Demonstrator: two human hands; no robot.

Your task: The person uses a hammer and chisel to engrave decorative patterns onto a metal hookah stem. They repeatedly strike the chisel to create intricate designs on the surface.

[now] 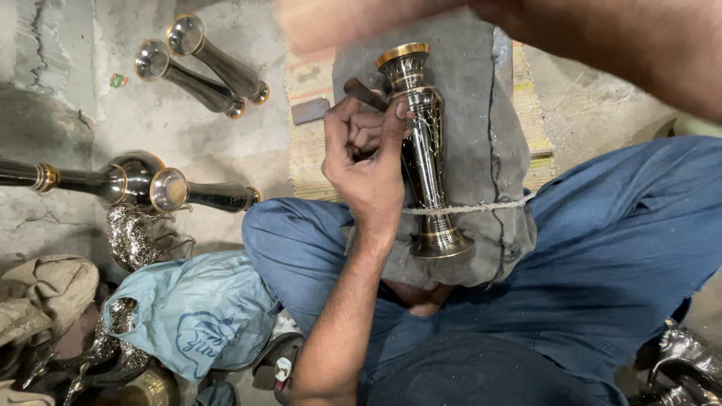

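Observation:
A dark metal vase (423,143) with brass rims lies on a grey cloth pad (481,135) between my knees, with a thin cord (481,204) tied across it near its foot. My left hand (365,162) grips a short dark chisel (363,93) whose tip rests against the vase's neck. My right hand (316,22) is a blur at the top edge, raised above the vase. What it holds cannot be made out.
Two slim dark vases (210,68) lie on the concrete floor at top left, and more vases (188,194) lie at the left. A blue plastic bag (195,316) and ornate metal pieces (131,237) sit by my left knee. A woven mat (304,150) lies under the pad.

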